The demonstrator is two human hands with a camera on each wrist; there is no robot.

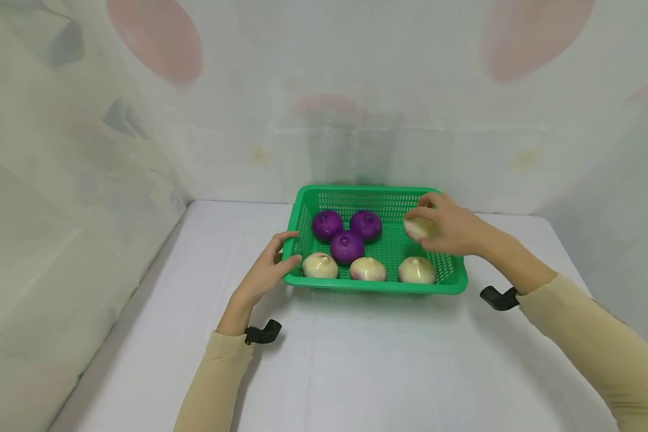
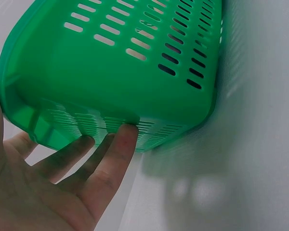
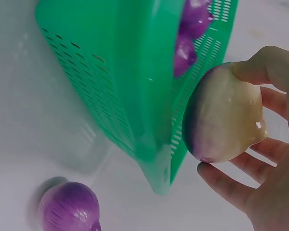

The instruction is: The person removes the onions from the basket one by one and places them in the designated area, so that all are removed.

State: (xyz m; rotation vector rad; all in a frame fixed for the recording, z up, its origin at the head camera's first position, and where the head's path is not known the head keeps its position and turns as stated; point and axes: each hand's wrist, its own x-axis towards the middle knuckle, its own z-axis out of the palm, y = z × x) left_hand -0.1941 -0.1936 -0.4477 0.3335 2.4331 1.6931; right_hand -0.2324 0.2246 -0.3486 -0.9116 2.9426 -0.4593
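A green plastic basket stands at the back of the table. Inside are three purple onions and, along the front wall, three cream-white turnips with purple tints. My left hand holds the basket's left end, thumb at the rim; fingertips touch the outer slotted wall in the left wrist view. Over the basket's right end, my right hand grips another turnip between thumb and fingers. Its purple underside faces the basket in the right wrist view.
Another purple onion lies outside the basket in the right wrist view; I cannot pick it out in the head view. White cloth covers the table. A patterned curtain hangs close behind the basket.
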